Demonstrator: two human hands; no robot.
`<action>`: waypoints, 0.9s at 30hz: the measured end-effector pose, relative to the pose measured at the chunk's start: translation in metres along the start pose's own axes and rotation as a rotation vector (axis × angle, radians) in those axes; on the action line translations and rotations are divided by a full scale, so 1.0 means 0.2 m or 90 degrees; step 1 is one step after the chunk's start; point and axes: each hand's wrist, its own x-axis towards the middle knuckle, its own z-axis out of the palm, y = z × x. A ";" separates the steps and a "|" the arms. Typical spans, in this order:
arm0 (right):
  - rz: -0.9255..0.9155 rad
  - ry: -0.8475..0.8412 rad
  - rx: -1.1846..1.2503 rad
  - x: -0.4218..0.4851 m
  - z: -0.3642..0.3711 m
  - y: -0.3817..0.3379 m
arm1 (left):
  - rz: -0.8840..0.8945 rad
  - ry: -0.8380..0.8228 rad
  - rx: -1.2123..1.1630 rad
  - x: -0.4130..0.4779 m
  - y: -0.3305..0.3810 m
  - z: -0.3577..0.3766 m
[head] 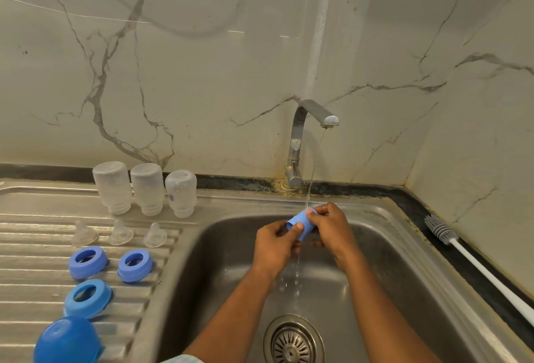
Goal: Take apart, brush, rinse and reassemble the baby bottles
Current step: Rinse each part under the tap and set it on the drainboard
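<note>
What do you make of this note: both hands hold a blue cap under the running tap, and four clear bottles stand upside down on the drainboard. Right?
Wrong in one respect: the head view shows three clear bottles upside down on the drainboard, not four. The left hand and right hand do hold the blue cap under the running tap.
</note>
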 end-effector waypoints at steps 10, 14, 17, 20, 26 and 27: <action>0.012 0.078 -0.018 0.01 -0.01 -0.02 | 0.082 0.023 0.052 0.01 -0.01 -0.02; 0.073 -0.016 -0.101 -0.03 0.03 -0.03 | 0.105 0.042 0.078 0.02 -0.03 -0.02; 0.067 -0.032 -0.119 -0.04 0.05 -0.04 | 0.120 0.041 0.098 0.02 -0.03 -0.03; 0.013 0.027 -0.058 -0.03 0.02 -0.03 | 0.116 0.029 0.099 0.02 -0.03 -0.03; 0.002 0.042 0.063 0.00 -0.02 -0.02 | -0.009 0.013 0.013 -0.01 0.01 0.02; 0.010 0.029 0.068 0.00 -0.01 -0.02 | -0.023 0.022 0.001 0.00 0.01 0.01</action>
